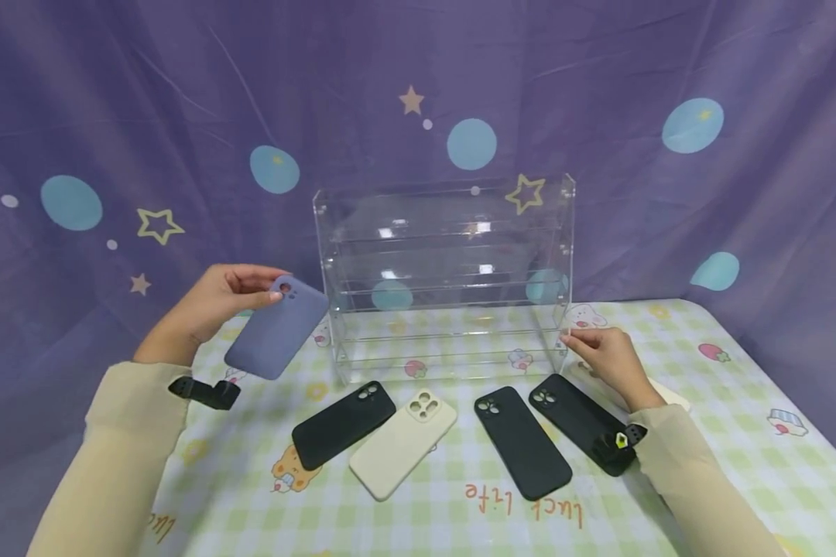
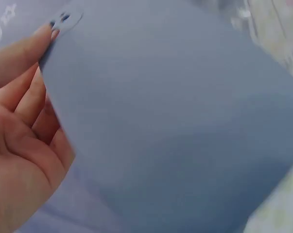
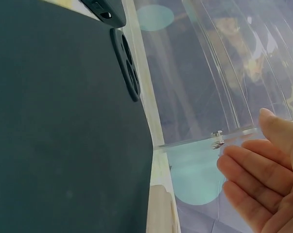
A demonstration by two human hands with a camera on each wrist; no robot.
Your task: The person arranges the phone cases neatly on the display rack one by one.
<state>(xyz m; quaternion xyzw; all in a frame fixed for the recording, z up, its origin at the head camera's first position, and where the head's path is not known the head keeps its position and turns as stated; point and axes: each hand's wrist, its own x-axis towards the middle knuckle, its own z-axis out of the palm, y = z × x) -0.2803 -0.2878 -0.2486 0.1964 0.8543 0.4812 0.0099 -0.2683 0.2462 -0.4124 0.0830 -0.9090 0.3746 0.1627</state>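
My left hand (image 1: 212, 302) pinches a blue-grey phone case (image 1: 275, 333) by its camera end, thumb on its back. The case hangs tilted above the table, just left of a clear acrylic tiered rack (image 1: 453, 336). In the left wrist view the case (image 2: 161, 111) fills most of the picture. At the rack's lower right side, my right hand (image 1: 609, 360) grips the edge of the side panel between thumb and fingers. The right wrist view has that hand (image 3: 267, 170) by the panel, near a metal screw (image 3: 217, 140).
In front of the rack lie a black case (image 1: 344, 424), a cream case (image 1: 404, 445) and two dark cases (image 1: 522, 442). A pale case (image 1: 669, 394) lies partly hidden beneath the right wrist. A checked cloth (image 1: 404, 534) covers the table; a purple curtain (image 1: 362, 70) hangs behind.
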